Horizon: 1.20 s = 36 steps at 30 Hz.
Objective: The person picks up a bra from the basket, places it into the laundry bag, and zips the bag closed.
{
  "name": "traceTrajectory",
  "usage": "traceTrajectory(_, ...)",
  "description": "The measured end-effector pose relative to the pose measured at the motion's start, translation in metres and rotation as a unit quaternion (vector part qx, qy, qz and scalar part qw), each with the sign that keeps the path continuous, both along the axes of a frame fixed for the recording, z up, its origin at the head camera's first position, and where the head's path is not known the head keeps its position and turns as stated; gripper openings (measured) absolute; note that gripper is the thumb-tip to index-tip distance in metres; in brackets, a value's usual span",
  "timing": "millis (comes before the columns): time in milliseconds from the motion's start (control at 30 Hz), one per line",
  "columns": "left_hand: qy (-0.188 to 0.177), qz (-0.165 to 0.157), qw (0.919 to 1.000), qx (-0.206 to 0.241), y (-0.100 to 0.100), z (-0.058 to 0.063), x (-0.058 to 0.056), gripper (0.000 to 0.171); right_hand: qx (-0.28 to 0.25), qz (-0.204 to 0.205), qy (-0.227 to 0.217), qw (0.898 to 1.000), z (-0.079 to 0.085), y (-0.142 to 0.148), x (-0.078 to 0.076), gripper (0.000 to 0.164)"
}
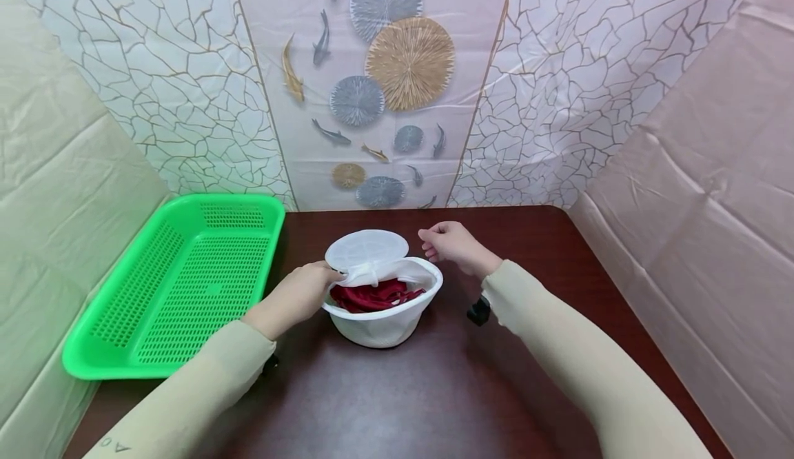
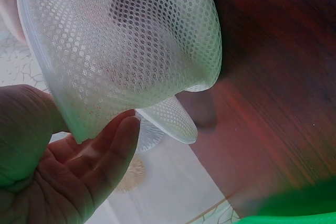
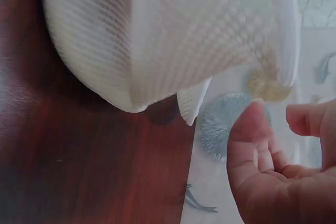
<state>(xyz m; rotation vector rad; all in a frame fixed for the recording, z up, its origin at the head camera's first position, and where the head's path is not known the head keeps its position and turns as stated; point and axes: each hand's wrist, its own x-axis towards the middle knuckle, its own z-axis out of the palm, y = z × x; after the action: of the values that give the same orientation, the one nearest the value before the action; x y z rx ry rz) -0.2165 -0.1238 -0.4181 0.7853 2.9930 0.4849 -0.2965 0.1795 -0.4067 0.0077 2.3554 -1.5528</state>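
Note:
A white mesh laundry bag (image 1: 380, 329) stands on the table with its round lid (image 1: 367, 247) flipped back behind the mouth. Dark red cloth (image 1: 375, 297) lies bunched inside, partly covered by a fold of white fabric. My left hand (image 1: 302, 292) pinches the bag's left rim; in the left wrist view the thumb is behind the rim and the fingers lie along the mesh (image 2: 142, 51). Just off the bag's right side, my right hand (image 1: 455, 244) hovers with loosely bent fingers. A gap shows between its thumb and forefinger (image 3: 249, 124), and it holds nothing.
A green plastic basket (image 1: 273, 238) with slotted sides sits left of the bag, close to the left forearm. Patterned sheeting (image 1: 546, 100) hangs behind the dark brown table (image 1: 372, 404) and along both sides.

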Motion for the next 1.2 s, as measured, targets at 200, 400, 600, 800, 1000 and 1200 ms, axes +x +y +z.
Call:
traceTrajectory(200, -0.008, 0.01, 0.9999, 0.001, 0.0, 0.0, 0.0, 0.033, 0.042, 0.02, -0.03, 0.998, -0.006, -0.012, -0.021, 0.036)
traceTrajectory(400, -0.003, 0.003, 1.0, -0.001, 0.002, 0.001, -0.001, 0.032, 0.123, 0.035, -0.034, 0.991, -0.015, -0.014, -0.03, 0.037)
traceTrajectory(600, 0.001, -0.001, 1.0, -0.007, 0.001, 0.001, -0.001, 0.032, 0.143, 0.065, -0.042, 0.987, -0.025, -0.017, -0.036, 0.029)
traceTrajectory(800, 0.003, -0.003, 1.0, -0.009, 0.0, 0.001, -0.001, 0.033, 0.126, 0.067, -0.034, 0.989, -0.029, -0.022, -0.037, 0.018)
traceTrajectory(1000, 0.002, -0.003, 1.0, -0.008, 0.0, 0.001, -0.001, 0.033, 0.138, 0.058, -0.035, 0.988, -0.028, -0.026, -0.033, 0.022)
traceTrajectory(1200, -0.009, 0.007, 0.9999, -0.002, 0.0, 0.001, -0.001, 0.031, 0.126, 0.063, -0.051, 0.989, -0.03, -0.028, -0.033, 0.027)
